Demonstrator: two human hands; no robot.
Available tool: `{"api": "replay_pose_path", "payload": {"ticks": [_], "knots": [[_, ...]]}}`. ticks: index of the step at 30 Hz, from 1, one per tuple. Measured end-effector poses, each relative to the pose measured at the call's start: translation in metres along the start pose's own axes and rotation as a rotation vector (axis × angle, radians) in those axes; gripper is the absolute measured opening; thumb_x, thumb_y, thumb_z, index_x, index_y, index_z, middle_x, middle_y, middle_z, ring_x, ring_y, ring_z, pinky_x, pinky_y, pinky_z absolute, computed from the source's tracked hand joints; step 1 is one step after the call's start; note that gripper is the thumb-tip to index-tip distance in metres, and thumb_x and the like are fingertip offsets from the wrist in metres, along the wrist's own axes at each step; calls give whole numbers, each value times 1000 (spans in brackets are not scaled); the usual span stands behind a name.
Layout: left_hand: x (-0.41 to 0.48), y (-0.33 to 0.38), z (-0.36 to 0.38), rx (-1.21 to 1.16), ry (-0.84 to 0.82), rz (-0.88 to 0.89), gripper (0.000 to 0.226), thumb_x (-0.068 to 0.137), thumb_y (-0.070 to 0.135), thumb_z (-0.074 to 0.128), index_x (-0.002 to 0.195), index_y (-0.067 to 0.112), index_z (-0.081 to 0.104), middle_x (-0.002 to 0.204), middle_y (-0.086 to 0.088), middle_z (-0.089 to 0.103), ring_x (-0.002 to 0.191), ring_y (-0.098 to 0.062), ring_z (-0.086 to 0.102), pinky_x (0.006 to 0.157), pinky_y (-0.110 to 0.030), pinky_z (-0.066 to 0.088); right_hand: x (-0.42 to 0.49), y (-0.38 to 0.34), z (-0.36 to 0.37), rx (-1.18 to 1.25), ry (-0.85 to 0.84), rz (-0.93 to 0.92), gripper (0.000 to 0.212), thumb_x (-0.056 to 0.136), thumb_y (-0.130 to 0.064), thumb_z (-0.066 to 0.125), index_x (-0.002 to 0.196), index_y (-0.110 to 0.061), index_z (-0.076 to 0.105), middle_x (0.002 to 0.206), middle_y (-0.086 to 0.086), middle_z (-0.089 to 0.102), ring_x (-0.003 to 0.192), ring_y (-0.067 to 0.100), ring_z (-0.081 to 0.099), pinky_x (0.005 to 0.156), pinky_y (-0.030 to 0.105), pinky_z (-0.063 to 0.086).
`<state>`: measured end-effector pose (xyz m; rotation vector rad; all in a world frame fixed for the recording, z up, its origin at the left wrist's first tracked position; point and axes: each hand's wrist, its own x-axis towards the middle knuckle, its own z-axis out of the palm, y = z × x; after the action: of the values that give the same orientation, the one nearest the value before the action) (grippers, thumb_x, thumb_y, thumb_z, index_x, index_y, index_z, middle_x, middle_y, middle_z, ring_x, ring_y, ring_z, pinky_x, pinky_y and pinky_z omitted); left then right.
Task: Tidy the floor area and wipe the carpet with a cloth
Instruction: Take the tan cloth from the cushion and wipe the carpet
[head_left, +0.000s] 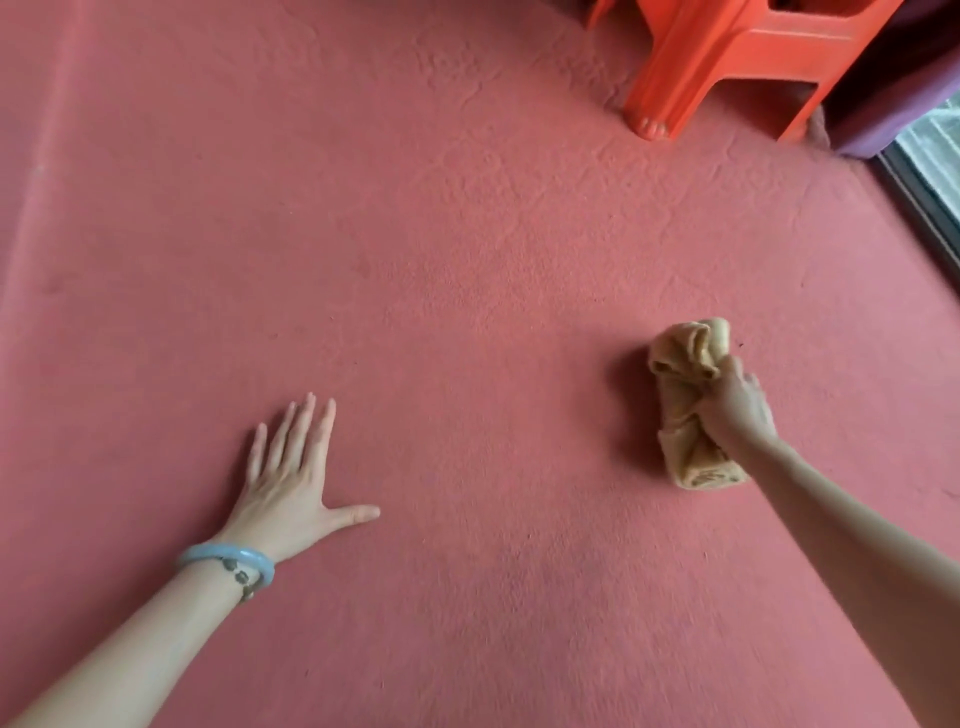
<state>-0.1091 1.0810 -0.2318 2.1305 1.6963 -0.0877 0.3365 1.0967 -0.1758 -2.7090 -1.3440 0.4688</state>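
We see a tan cloth, bunched into a crumpled roll, lying to our right on the red carpet, whose far pile shows faint creases.

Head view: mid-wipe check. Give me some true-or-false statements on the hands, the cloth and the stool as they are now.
1. The right hand grips the bunched tan cloth on the red carpet. True.
2. The left hand is curled into a fist. False: it lies flat on the carpet with its fingers straight.
3. A pale blue bangle sits on the left wrist. True.
4. The orange stool stands between the two hands. False: it stands at the far edge of the view, beyond the cloth.
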Motion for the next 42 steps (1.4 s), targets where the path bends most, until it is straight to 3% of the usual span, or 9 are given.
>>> {"api": "replay_pose_path", "payload": {"ticks": [5,11,14,17,21,23,33,37,42], "knots": [[13,-11,-9,-19,21,-42,130,61,78,56,143,19,-25,156,-3,-22,143,-17,-18,115,-40,-13,-6,-42,9,11,46,11,31,93,-18,38,120,-3,38,116,29,47,99,49,54,78,46,41],[27,-15,-20,-10,17,-14,133,57,79,59,145,19,-21,156,-3,-20,144,-17,-16,116,-40,-11,-61,-190,67,-17,-137,-380,51,88,-7,41,137,-10,28,127,20,41,107,40,53,85,42,44],[36,-21,-22,12,39,-31,143,43,92,50,150,14,-3,159,-8,-2,146,-21,-3,117,-43,-3,-104,-253,85,-9,-285,-605,58,85,-5,45,139,-9,24,131,21,38,112,41,48,90,46,42],[44,-28,-19,-8,61,-49,138,40,90,44,148,8,15,155,-12,17,145,-24,9,116,-46,3,-122,-280,94,93,-385,-731,44,87,-4,42,130,-9,33,120,20,42,105,42,49,81,47,43],[53,-32,-27,-2,24,-45,139,49,81,64,150,16,-6,159,-7,-5,146,-20,-6,118,-44,-2,-82,-249,85,176,-272,-588,35,92,-29,49,122,-14,39,117,15,45,105,37,52,80,42,43],[58,-34,-31,-14,0,-53,135,56,77,64,148,19,-16,158,-5,-15,145,-18,-13,117,-42,-8,-47,-210,72,141,-186,-438,32,93,-24,42,123,-13,39,120,16,44,107,38,53,82,43,43],[70,-43,-29,-20,-30,-28,132,44,94,24,147,23,-16,153,5,-25,137,-9,-28,105,-33,-29,33,-70,8,-6,125,296,30,90,-13,36,119,-5,37,119,29,45,106,49,52,86,51,42],[70,-42,-31,-13,-38,-25,130,44,94,21,145,24,-21,146,8,-34,134,-8,-32,104,-33,-31,31,-126,20,35,85,232,42,90,-15,40,131,-9,33,123,27,43,107,48,52,88,49,43],[69,-43,-30,9,-57,-42,131,47,94,25,148,21,-12,152,5,-22,139,-9,-24,106,-32,-29,2,-240,58,7,-54,-161,53,86,-7,40,138,-10,28,126,20,41,108,42,52,85,46,44]]}}
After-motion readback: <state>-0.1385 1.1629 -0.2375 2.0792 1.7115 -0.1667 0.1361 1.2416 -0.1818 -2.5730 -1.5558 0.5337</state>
